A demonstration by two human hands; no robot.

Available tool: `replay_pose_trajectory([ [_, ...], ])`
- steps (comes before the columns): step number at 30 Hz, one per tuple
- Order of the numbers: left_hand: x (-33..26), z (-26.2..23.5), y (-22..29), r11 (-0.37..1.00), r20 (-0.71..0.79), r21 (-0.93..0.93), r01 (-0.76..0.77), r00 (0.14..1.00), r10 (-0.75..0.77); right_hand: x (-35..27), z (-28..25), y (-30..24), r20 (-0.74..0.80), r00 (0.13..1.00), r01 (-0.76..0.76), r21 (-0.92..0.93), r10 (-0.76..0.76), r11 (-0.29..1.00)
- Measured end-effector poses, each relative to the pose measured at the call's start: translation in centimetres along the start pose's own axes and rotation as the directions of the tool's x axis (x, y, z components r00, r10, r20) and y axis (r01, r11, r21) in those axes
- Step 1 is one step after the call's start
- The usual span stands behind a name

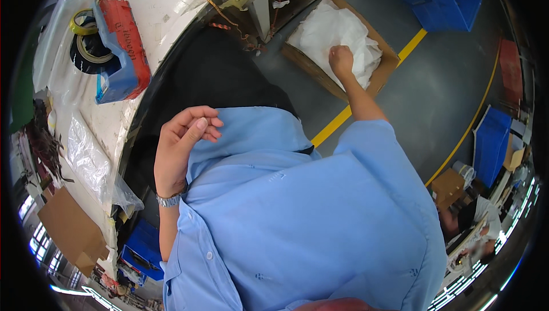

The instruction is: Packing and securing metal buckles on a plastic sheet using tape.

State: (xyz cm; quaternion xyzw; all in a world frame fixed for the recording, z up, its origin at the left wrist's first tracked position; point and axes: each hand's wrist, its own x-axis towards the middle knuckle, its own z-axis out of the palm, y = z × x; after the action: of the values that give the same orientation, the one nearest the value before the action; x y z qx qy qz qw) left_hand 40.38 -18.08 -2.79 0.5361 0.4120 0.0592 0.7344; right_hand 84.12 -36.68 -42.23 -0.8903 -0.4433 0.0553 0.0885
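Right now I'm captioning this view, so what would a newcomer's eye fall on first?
Probably the pale blue shirt, filling the middle and lower part. Next, the right hand at the crumpled white material in an open cardboard box on the floor, upper right of centre. Then the red-and-blue tape dispenser on the bench, upper left.

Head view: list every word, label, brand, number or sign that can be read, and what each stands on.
Red-and-blue holder by the tape rolls: dark lettering on its red face; wording not reproduced here.
Blue shirt: small marks, too small to read.
Elsewhere: no writing I can make out.
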Motion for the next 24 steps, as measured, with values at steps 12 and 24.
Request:
replay_pose_trajectory([
  [12,2.6,1.9,-0.3,0.985,0.07,-0.145,0.095,0.994,-0.085,0.6,-1.8,2.6,0.31,0.948,-0.217,0.451,0.077,0.866],
  [24,3.8,3.2,0.0,0.965,0.062,-0.24,0.104,0.994,-0.092,3.3,-12.6,12.7,0.195,0.899,-0.42,0.631,0.391,0.652],
])
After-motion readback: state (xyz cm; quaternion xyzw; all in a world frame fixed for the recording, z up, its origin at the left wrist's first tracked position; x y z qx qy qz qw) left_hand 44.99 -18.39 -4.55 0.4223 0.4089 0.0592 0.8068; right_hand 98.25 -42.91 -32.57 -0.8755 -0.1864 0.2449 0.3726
